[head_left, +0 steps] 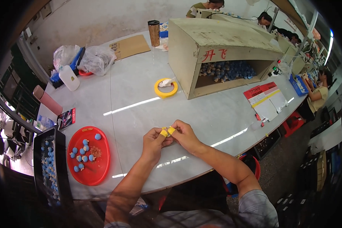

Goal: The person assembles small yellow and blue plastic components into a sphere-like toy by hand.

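Observation:
My left hand [154,143] and my right hand [185,137] meet above the middle of the table's near side. Both are closed, thumbs and fingers pinched together around something too small to make out. Yellow wrapping, like tape, covers the tip of each thumb. To the left of my hands lies a red round tray [104,167] with several small blue ball-shaped pieces [84,148] in it, some with pale parts. A roll of yellow tape [172,92] lies flat beyond my hands, with a crumpled white piece at its centre.
A black bin [60,167] of blue pieces stands left of the tray. Beyond it are a pink bottle [47,100], a white bottle [69,78] and plastic bags [97,60]. A large beige box [182,57] holds more pieces. Cards [266,98] lie at right; several people sit beyond.

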`<action>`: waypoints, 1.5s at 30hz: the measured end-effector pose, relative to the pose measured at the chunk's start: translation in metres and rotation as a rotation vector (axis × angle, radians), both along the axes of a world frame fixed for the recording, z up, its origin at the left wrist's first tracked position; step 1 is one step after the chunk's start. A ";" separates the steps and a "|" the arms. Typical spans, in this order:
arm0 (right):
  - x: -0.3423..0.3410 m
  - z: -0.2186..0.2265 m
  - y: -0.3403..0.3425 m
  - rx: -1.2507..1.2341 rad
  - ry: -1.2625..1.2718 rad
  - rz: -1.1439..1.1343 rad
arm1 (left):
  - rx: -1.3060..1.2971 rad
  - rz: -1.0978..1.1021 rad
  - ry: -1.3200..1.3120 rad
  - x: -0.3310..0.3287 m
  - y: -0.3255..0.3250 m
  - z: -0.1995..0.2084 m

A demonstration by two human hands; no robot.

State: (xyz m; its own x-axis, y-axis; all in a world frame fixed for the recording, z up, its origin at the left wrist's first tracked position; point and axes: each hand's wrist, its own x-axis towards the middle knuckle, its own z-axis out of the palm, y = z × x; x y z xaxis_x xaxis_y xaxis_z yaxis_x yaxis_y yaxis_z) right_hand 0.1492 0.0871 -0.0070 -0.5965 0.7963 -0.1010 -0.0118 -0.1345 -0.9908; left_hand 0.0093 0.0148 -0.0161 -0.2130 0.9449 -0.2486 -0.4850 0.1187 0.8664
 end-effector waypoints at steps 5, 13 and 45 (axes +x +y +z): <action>0.000 -0.005 -0.001 -0.005 0.061 -0.008 | 0.001 0.021 0.004 0.002 0.003 -0.002; 0.000 -0.006 -0.003 -0.014 0.079 -0.026 | 0.017 0.015 -0.003 0.002 0.004 -0.004; 0.003 -0.011 -0.007 0.244 0.179 -0.049 | 0.387 0.050 0.349 0.005 0.000 -0.011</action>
State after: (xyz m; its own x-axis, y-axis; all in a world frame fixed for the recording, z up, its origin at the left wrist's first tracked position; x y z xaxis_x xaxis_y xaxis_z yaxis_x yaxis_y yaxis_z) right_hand 0.1518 0.0798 -0.0175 -0.5478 0.8124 0.1999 -0.1897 0.1122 -0.9754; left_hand 0.0138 0.0150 -0.0273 -0.2682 0.9401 0.2106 -0.1568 -0.2583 0.9533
